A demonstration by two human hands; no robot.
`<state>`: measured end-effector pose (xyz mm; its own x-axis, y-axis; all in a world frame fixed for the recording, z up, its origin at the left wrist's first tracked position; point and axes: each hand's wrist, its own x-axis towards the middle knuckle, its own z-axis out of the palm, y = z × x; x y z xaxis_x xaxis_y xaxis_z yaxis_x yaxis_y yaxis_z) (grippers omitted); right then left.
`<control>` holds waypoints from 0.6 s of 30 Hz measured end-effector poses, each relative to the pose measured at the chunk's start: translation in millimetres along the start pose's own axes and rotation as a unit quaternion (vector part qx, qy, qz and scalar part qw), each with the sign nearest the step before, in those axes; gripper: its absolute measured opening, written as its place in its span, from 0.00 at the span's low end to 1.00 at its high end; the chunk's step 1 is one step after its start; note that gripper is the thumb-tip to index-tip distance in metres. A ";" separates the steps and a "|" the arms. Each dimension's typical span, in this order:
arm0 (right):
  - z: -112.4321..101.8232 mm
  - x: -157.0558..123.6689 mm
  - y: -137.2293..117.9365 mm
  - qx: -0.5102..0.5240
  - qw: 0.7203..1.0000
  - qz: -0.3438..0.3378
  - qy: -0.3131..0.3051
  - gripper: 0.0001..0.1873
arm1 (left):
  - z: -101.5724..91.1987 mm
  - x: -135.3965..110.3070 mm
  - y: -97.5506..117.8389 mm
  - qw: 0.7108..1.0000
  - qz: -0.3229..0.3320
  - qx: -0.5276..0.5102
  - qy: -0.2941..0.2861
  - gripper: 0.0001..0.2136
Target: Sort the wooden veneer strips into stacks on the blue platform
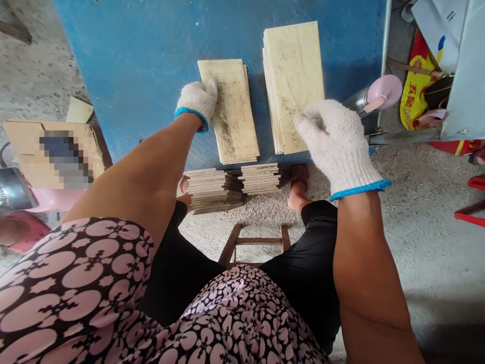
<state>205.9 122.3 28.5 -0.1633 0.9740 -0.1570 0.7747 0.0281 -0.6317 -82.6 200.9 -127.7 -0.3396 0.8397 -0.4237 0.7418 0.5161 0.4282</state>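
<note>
Two stacks of thin, cream-coloured rectangular boards lie on the blue tabletop [151,40]. Dark specks mark the top faces of the left stack [238,116] and the right stack [295,81]. Both hands wear white knit gloves with blue cuffs. My left hand [199,101] is at the left edge of the left stack, its thumb over the top board and its other fingers partly hidden. The fingers of my right hand [333,131] are curled at the near right corner of the right stack; whatever lies between them is hidden.
Below the table's near edge stand two more piles of thin boards, a left pile [212,189] and a right pile [261,178], between my feet. A wooden stool [259,241] is beneath me. A pink-lidded flask [382,93] is at right, a cardboard box [26,149] at left.
</note>
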 end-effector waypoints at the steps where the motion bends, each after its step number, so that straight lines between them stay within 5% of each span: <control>1: 0.2 -0.2 0.2 -0.001 1.000 0.000 0.001 0.12 | -1.8 1.3 -0.1 1.000 0.006 0.014 -0.002 0.25; 9: -1.9 1.8 -5.5 -0.030 0.999 0.013 -0.025 0.13 | -25.8 -3.0 7.7 0.974 0.061 0.204 -0.080 0.36; 18: -3.2 5.8 -10.1 -0.033 0.999 0.014 -0.033 0.13 | -51.0 -25.2 16.5 0.978 0.093 0.186 -0.001 0.32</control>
<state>199.1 128.4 36.4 -0.1791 0.9576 -0.2255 0.8183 0.0178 -0.5745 -91.3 196.9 -69.3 -0.1774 0.9125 -0.3686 0.9499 0.2568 0.1784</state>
